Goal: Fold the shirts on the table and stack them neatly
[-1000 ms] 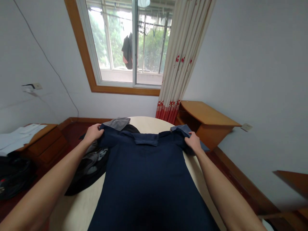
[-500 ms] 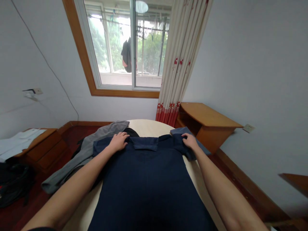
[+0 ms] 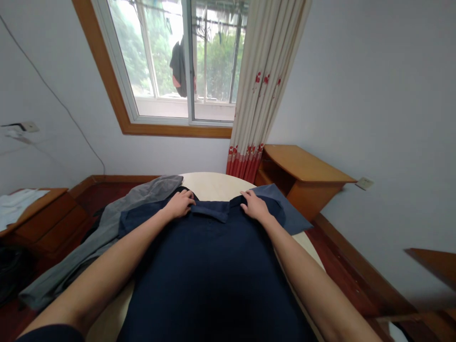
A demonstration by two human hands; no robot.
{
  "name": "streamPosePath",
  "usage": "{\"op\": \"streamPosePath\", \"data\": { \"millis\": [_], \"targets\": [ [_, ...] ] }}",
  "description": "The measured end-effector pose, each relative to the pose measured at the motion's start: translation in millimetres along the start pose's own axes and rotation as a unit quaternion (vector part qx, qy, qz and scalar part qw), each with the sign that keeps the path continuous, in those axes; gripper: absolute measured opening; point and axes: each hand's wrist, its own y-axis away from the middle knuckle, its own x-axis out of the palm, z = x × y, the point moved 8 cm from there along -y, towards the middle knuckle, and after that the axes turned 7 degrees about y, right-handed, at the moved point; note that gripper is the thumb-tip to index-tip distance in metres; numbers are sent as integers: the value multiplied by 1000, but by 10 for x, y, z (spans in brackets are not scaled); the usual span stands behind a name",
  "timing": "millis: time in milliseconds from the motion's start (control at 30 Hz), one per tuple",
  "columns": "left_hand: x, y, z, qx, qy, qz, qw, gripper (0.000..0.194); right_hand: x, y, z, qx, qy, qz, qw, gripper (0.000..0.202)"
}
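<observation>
Fingers half-curled, grip unclear, the left hand (image 3: 180, 204) and right hand (image 3: 255, 206) could skew the navy collared cloth shirt (image 3: 213, 251) by tugging its shoulders unevenly.

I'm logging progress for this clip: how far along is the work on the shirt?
Looks done: the navy collared shirt lies spread on the round table, collar at the far end.
In hand: left hand and right hand rest at its shoulders, either side of the collar.
Left, if folding is meant: the left sleeve extends outward and no folded body shows.
</observation>
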Motion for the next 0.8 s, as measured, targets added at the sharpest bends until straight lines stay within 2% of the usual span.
{"op": "streamPosePath", "data": {
  "millis": [100, 167, 233, 300, 367, 400, 433, 500, 600, 633, 700, 800],
  "targets": [
    [-116, -111, 101, -30, 12, -15, 999, 31, 162, -330, 78, 7, -26, 33, 999, 38],
    [-185, -199, 240, -93, 19, -41, 995, 29, 201, -514, 26, 32, -32, 34, 998, 27],
    [-226, -278, 383, -171, 25, -75, 982, 30, 177, -633, -44, 71, -34, 15, 997, 31],
    [-211, -318, 500, -255, 50, -107, 960, 40, 136, -658, -82, 123, -46, -9, 991, 37],
    [-118, -311, 535, -322, 85, -129, 934, 54, 128, -590, -8, 157, -57, -22, 986, 44],
    [-50, -298, 509, -338, 99, -137, 926, 59, 143, -535, 91, 152, -58, -26, 986, 48],
    [27, -288, 447, -335, 105, -142, 926, 61, 169, -470, 232, 128, -57, -29, 990, 51],
    [213, -282, 233, -272, 91, -130, 949, 60, 266, -312, 568, 46, -55, -34, 997, 54],
    [555, -175, -28, -172, 66, -62, 981, 57, 530, -49, 907, -57, -71, -1, 996, 59],
    [648, -112, -51, -158, 63, -37, 985, 58, 616, 17, 927, -68, -77, 16, 995, 60],
    [747, 27, -16, -166, 56, -2, 985, 62, 718, 92, 831, -42, -79, 36, 995, 63],
    [720, 221, 19, -226, 36, 0, 973, 65, 691, 134, 658, 41, -60, 42, 996, 62]
  ]
}}
